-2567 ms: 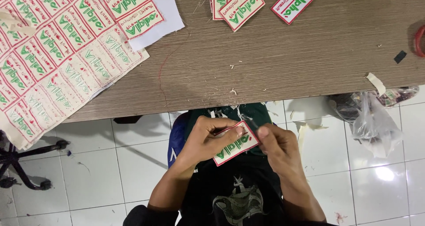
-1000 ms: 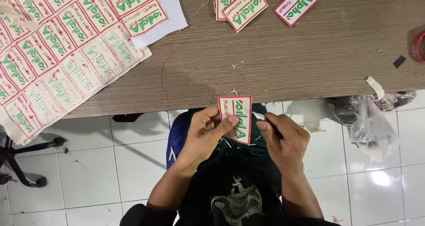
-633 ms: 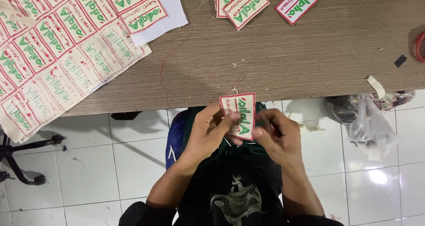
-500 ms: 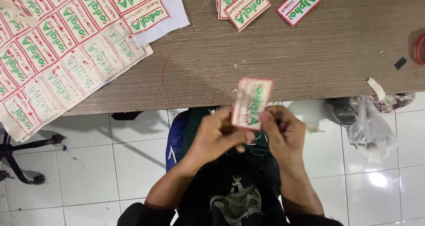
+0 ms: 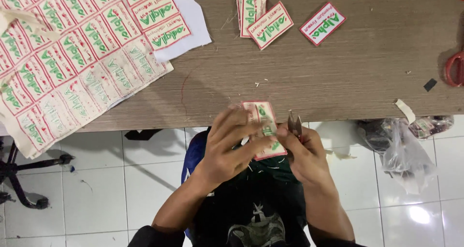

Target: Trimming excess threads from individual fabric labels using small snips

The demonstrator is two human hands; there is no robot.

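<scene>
The patch [image 5: 265, 129] now stands upright at frame centre, no longer tilted up toward the desk edge as half a second ago, and its printed face shows again. The left hand [image 5: 231, 148] spreads its fingers across the patch's left side. The right hand [image 5: 300, 152] closes in against the right edge, snips [image 5: 294, 125] pointing up beside it.

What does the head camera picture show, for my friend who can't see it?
Two hands hold one small embroidered patch at the edge of a wooden table: the left hand grips it, the right hand holds small thread snips. A big sheet of uncut patches lies on the table, with loose finished patches farther along.
</scene>
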